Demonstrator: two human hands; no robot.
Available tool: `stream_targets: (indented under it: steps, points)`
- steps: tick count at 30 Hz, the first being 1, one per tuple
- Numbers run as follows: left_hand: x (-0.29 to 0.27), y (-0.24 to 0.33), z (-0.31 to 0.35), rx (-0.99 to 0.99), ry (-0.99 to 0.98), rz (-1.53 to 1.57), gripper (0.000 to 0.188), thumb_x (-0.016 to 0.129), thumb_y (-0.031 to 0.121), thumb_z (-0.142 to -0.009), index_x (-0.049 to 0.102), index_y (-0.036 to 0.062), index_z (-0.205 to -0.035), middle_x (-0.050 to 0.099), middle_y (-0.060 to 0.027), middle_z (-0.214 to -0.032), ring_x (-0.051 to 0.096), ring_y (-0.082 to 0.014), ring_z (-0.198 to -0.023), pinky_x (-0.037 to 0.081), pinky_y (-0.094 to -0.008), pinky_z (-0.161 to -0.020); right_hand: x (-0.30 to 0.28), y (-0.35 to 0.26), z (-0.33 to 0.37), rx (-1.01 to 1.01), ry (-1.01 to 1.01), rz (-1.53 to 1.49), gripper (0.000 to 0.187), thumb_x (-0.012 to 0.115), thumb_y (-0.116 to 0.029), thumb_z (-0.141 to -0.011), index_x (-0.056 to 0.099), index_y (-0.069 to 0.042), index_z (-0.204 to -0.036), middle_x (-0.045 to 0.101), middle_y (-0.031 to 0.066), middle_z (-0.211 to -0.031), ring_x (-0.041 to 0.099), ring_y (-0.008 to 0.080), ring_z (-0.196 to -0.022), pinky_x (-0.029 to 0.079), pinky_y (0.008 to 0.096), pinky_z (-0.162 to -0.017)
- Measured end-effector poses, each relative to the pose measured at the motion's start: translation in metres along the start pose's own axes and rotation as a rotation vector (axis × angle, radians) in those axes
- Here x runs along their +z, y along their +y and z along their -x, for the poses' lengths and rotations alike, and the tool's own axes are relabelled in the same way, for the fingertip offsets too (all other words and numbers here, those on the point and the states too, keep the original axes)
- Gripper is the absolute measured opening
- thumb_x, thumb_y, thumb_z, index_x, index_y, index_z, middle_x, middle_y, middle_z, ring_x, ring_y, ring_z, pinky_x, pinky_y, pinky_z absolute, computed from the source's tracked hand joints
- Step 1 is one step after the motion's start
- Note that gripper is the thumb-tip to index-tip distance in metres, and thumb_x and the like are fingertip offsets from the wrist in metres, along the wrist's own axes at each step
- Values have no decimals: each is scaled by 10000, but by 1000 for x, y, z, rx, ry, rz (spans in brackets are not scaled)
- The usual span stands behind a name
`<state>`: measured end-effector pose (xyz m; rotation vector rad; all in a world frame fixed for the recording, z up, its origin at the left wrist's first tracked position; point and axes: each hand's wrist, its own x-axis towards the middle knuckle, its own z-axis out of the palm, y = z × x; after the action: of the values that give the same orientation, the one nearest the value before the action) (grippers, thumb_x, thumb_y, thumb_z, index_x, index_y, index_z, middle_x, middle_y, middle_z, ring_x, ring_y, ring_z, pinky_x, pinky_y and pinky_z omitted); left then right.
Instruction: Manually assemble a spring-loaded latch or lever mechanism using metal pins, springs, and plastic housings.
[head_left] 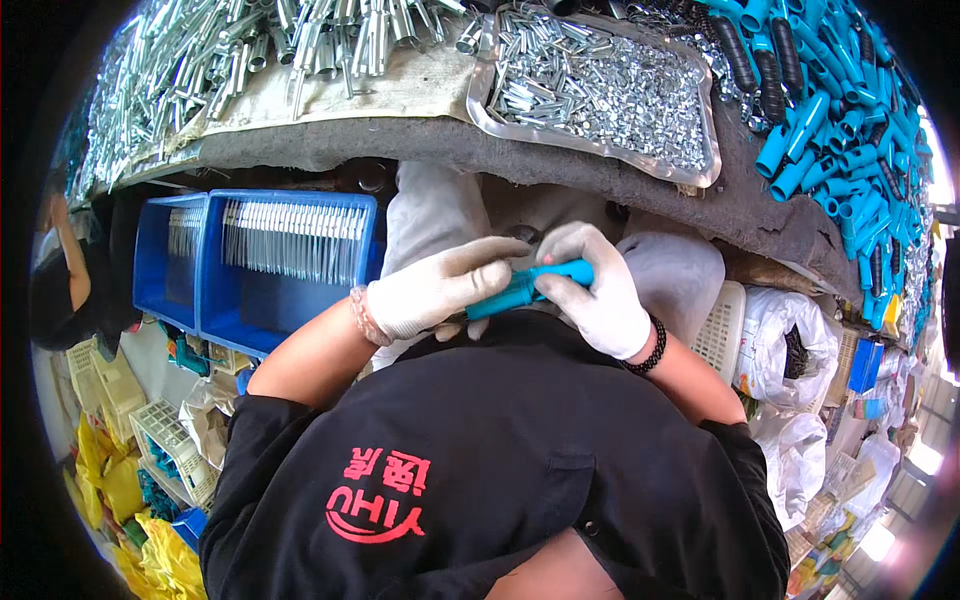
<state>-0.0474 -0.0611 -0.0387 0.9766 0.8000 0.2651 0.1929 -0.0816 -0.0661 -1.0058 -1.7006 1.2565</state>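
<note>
In front of my lap, a teal plastic handle-like piece (pixel 515 293) is held between both hands, lying slantwise. My left hand (pixel 440 290), in a white glove, is closed round its left end with the thumb along it. The fingers of my right hand (pixel 600 290), gloved as well, pinch its right end. A darker strip shows along its upper side; the gloves hide part of the piece, so its exact kind cannot be told.
Ahead, a cloth-edged bench (pixel 400 140) bears piled metal tubes (pixel 340 40), a tray (pixel 712 150) of small metal parts, and teal tubes (pixel 800 150) at the right. Blue bins (pixel 285 325) with thin metal pieces stand left. White sacks (pixel 785 350) and a crate (pixel 722 330) are right. Another person's arm (pixel 70 255) shows far left.
</note>
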Motion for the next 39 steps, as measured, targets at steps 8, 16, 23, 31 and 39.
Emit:
stream_targets:
  steps: [8, 16, 23, 31, 39]
  points:
    - [9, 5, 12, 177, 81, 373, 618, 587, 422, -996, 436, 39, -1457, 550, -46, -889, 457, -81, -520, 349, -224, -416, -36, -37, -97, -506, 260, 912, 153, 681, -145, -857, 652, -85, -994, 669, 143, -919, 624, 340, -883, 509, 443, -801]
    - [9, -9, 9, 172, 165, 484, 567, 557, 365, -1016, 433, 26, -1453, 548, -74, -844, 475, -114, -525, 354, -227, -426, -65, -33, -151, -344, 104, 1284, 233, 650, -154, -799, 674, -91, -1022, 693, 170, -830, 667, 362, -823, 531, 466, -790]
    - [3, -16, 12, 143, 197, 533, 537, 576, 389, -1005, 488, 42, -1407, 550, -60, -839, 446, -83, -484, 366, -218, -386, -35, -73, -84, -44, -74, 572, 191, 638, -110, -858, 694, -54, -1032, 686, 131, -908, 671, 241, -849, 523, 342, -798]
    - [-3, -24, 7, 63, 153, 523, 476, 562, 340, -1010, 523, 1, -1342, 594, -83, -860, 465, -96, -473, 369, -232, -385, -4, -14, -49, -193, 220, 561, 96, 624, -83, -927, 622, -9, -988, 636, 133, -851, 630, 239, -743, 515, 351, -722]
    - [-3, -53, -23, -209, 69, 530, 291, 538, 325, -1026, 557, 34, -1039, 566, -64, -854, 516, -96, -551, 408, -239, -407, -6, 41, -10, 489, 97, 77, 183, 538, -150, -992, 576, 26, -1024, 611, 73, -832, 626, 136, -727, 498, 297, -684]
